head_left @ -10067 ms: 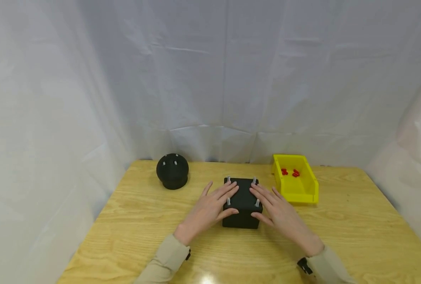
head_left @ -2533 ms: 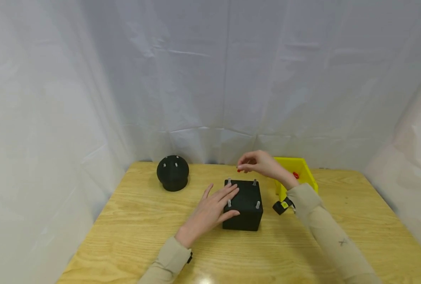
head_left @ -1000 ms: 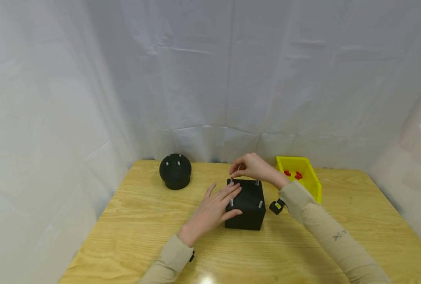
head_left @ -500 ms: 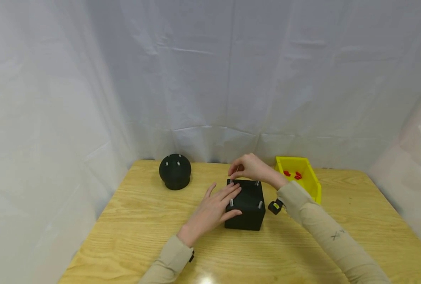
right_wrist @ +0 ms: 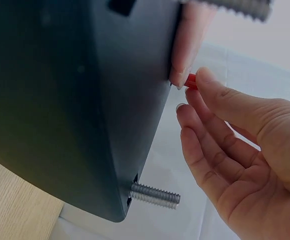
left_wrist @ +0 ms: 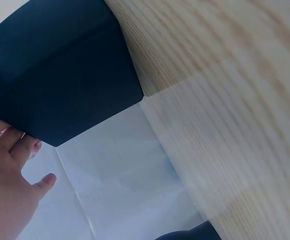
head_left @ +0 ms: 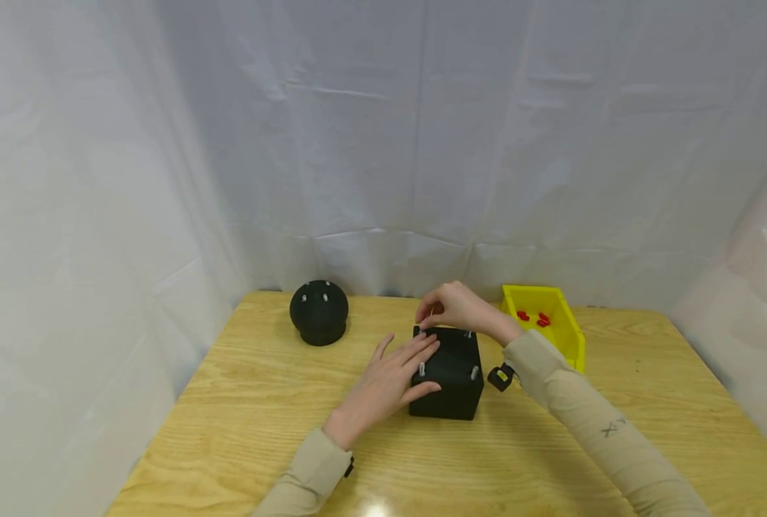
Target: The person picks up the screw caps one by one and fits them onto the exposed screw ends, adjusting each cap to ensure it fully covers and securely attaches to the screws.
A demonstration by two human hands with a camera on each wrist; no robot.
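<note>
**Red nut pinched at the box's far left stud**

Our left hand (head_left: 383, 384) lies flat, fingers straight, on the top and near-left side of the black box (head_left: 451, 384), which sits near the middle of the table (head_left: 241, 431). Our right hand (head_left: 457, 309) reaches over the box's far edge, thumb and fingertip clamped on a small red nut (right_wrist: 191, 81) right at the far left stud. In the right wrist view the nut is barely visible between the fingertips, and we cannot tell whether it is seated on the stud's thread. Another threaded stud (right_wrist: 155, 195) sticks out bare from a corner.

We judge the main risk to be a slip: the nut is tiny and held only by the fingertips, so a tilted start could cross the thread or send it dropping off the box's far side. If our flat hand eases off, the box could shift under the twisting. The yellow bin (head_left: 551, 337) with spare red nuts (head_left: 532, 317) stands toward the table's far right, the black dome (head_left: 319, 312) at the far left.
</note>
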